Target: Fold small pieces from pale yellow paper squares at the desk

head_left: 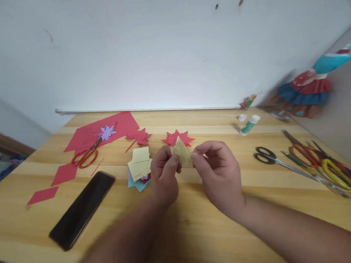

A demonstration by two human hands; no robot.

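A small piece of pale yellow paper, folded to a point at the top, is held up between my two hands over the wooden table. My left hand pinches its left side between thumb and fingers. On the other side, my right hand grips the lower right corner with thumb and forefinger. Red pointed paper cut-outs lie just behind the folded piece. Beside my left hand is a stack of yellow paper squares, with blue paper showing underneath.
Red-handled scissors, a purple paper star and red paper lie left, with a black phone nearer. At right are a glue stick, black-handled scissors and several more tools. A whiteboard stands behind.
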